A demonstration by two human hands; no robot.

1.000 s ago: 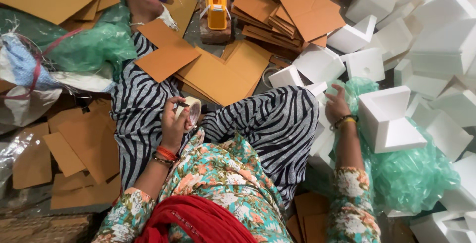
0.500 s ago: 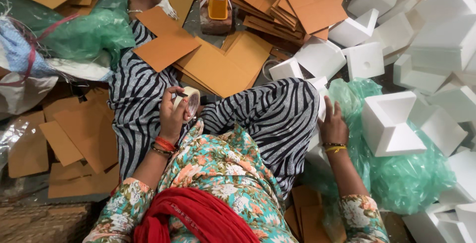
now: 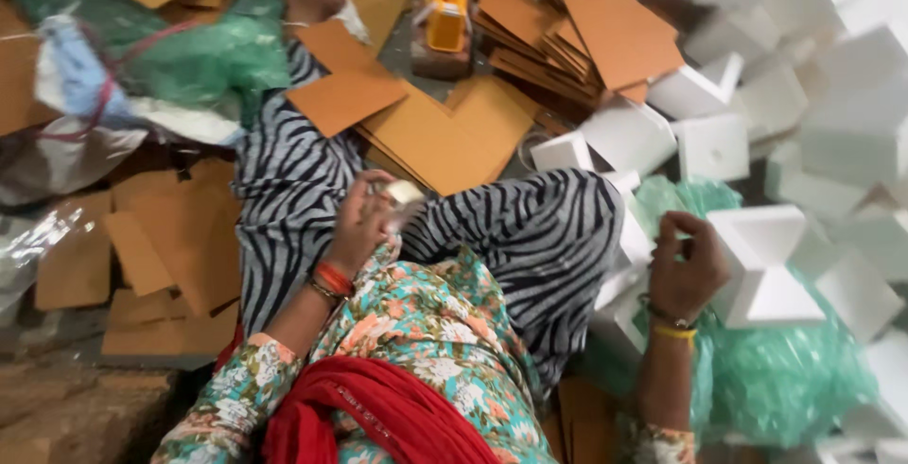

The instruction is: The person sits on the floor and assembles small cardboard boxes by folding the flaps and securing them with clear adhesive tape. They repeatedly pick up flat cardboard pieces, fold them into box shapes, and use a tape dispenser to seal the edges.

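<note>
I sit on the floor with zebra-striped legs stretched out. My left hand (image 3: pixel 364 223) is raised over my lap and holds a roll of tape (image 3: pixel 402 194), which is blurred. My right hand (image 3: pixel 686 265) rests with curled fingers against a white foam corner piece (image 3: pixel 761 265) lying on a green plastic bag (image 3: pixel 785 379); whether the fingers grip the piece is unclear. Flat brown cardboard sheets (image 3: pixel 449 138) lie just beyond my knees.
A yellow tape dispenser (image 3: pixel 445 0) stands at the top centre. A stack of cardboard pieces (image 3: pixel 591 29) lies right of it. Several white foam blocks (image 3: pixel 842 105) fill the right side. More cardboard (image 3: pixel 161 246) and plastic bags (image 3: pixel 203 62) lie at left.
My right hand has moved down and right from my knee to the white foam corner piece. My left hand stays over my lap with the tape roll. The view has shifted slightly.
</note>
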